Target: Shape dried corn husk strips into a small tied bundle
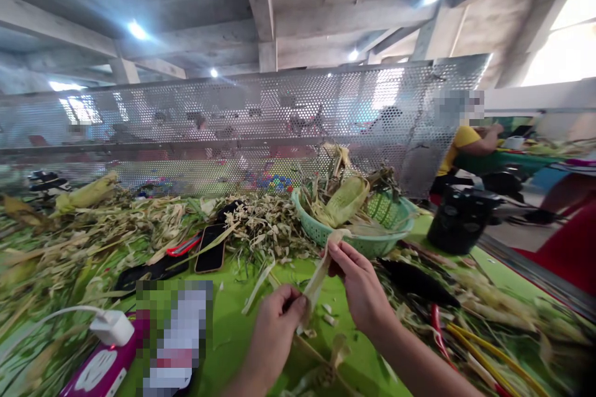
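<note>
A pale strip of corn husk is stretched between my two hands above the green tabletop. Its lower end is pinched in my left hand, thumb against fingers. Higher up and to the right, my right hand grips the strip near its top end. Just beyond the hands stands a light green plastic basket with husks and a husk-wrapped corn cob in it. Below my hands, more curled husk pieces lie on the table.
Husk scraps cover the back and left. At left lie a dark phone, a red-handled tool and a purple power strip with a white charger. A black bin stands right, before a person in yellow. A perforated metal panel borders the back.
</note>
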### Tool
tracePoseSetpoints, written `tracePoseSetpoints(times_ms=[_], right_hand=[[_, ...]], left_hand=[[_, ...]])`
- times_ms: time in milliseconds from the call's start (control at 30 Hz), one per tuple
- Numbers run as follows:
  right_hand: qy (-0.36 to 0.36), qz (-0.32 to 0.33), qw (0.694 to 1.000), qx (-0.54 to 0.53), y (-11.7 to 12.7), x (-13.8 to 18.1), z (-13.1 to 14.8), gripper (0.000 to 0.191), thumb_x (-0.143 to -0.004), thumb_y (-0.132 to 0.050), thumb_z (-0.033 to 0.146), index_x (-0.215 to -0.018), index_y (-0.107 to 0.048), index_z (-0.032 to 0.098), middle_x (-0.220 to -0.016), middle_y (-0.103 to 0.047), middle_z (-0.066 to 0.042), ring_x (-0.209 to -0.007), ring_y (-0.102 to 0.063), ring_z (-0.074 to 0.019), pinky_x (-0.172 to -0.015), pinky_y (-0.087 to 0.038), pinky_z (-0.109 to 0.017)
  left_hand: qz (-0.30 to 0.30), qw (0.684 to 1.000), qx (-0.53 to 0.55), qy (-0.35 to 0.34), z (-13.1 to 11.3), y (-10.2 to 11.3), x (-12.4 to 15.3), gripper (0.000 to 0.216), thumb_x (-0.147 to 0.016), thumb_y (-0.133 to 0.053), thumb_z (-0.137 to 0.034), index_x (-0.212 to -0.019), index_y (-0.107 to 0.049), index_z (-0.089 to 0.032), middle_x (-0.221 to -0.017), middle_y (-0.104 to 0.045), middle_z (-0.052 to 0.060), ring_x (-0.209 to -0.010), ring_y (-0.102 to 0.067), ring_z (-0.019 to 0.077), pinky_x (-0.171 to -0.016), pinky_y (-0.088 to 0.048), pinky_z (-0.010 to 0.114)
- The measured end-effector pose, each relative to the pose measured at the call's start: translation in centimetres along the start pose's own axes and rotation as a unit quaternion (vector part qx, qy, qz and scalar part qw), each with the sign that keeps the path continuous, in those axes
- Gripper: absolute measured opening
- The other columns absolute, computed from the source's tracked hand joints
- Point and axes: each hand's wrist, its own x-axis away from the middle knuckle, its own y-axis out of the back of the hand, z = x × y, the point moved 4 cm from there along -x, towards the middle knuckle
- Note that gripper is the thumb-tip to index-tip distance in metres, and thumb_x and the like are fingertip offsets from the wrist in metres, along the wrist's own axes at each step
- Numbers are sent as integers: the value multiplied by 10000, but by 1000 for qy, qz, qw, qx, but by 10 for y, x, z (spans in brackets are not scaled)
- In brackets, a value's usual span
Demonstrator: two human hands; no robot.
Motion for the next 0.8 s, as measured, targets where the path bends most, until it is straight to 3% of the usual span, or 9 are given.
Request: tracePoseSetpoints(times_ms=[167, 367, 500, 567, 667, 800], right_hand=[[5, -6, 1000, 12, -2, 1, 4, 328, -761, -680, 493, -661, -593, 193, -604, -506, 24, -559, -417, -135, -550, -348, -258], [-1, -3, 999, 32, -9, 5, 3, 330, -715, -725, 490, -685, -600, 187, -609, -560, 10, -569, -482, -144, -568, -403, -268], [20, 13, 999, 40, -10, 5, 1, 310, -725, -728, 463, -705, -584, 189, -598, -524, 25, -560, -465, -136, -540, -400, -255], [33, 21, 998, 48, -10, 6, 1, 299, -733, -726, 449, -715, -578, 189, -606, -517, 29, -568, -465, -135, -541, -399, -251], [56, 21, 995, 78, -11, 8, 2, 287, -751, -713, 425, -696, -559, 190, -600, -496, 37, -578, -453, -130, -539, -379, -241], [69, 12, 992, 101, -13, 11, 6, 309, -751, -708, 415, -652, -518, 192, -575, -452, 52, -544, -403, -111, -493, -327, -222]], left_hand=[[15, 1000, -11, -15, -3, -2, 2, 306, -858, -510, -448, -725, -593, -186, -669, -558, 2, -651, -493, 154, -587, -339, 237], [38, 999, 1, -2, -12, -4, 4, 280, -745, -680, -421, -849, -632, -165, -758, -612, 21, -682, -518, 157, -621, -387, 248], [67, 996, 56, 16, -19, -6, 8, 325, -823, -560, -491, -831, -597, -168, -765, -585, 16, -713, -516, 153, -652, -397, 253], [47, 999, -1, 19, -22, -6, 10, 304, -780, -620, -472, -825, -572, -176, -754, -574, 8, -701, -506, 155, -631, -379, 254], [-27, 985, -169, 6, -23, -4, 12, 288, -646, -751, -328, -780, -537, -190, -749, -584, 6, -701, -508, 173, -623, -333, 266], [-60, 970, -231, -39, -22, -4, 11, 83, -760, -600, -219, -732, -524, -199, -757, -609, 21, -736, -535, 186, -653, -320, 276]])
